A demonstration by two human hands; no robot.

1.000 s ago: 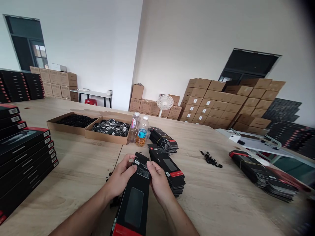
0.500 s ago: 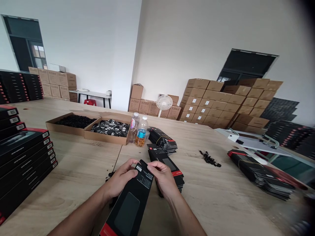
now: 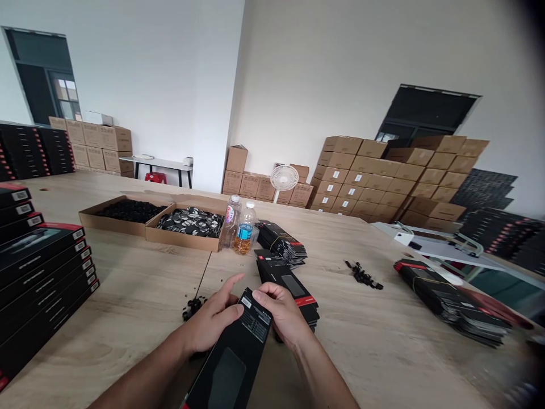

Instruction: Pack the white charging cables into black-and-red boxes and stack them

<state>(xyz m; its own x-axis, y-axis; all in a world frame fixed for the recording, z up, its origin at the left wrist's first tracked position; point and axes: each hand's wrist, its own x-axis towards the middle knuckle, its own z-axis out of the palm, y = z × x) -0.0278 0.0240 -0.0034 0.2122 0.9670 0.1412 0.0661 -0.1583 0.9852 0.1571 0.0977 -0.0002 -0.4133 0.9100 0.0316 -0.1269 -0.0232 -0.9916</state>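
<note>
A long black packaging box (image 3: pixel 242 353) with a window and a white printed label slants up between my hands, its lower end cut off by the bottom of the view. My left hand (image 3: pixel 215 321) grips its left side, thumb on the face near the label and index finger stretched off the box. At the upper end, my right hand (image 3: pixel 283 312) pinches the right corner with the thumb on top; its other fingers are partly hidden behind. Just beyond lies a stack of flat black cartons (image 3: pixel 289 284). Small black pieces (image 3: pixel 195 307) are scattered beside my left wrist.
Open cardboard trays hold black parts (image 3: pixel 131 209) and black-and-white round pieces (image 3: pixel 191 220). Two plastic bottles (image 3: pixel 244 230) stand beside them. Finished-looking black boxes (image 3: pixel 46 272) are piled left. A banded carton bundle (image 3: pixel 451 301) and small black parts (image 3: pixel 363 275) lie right.
The box has shifted slightly right and down. The flap that stuck up at its top end is now folded down. My left index finger has lifted away from that end.
</note>
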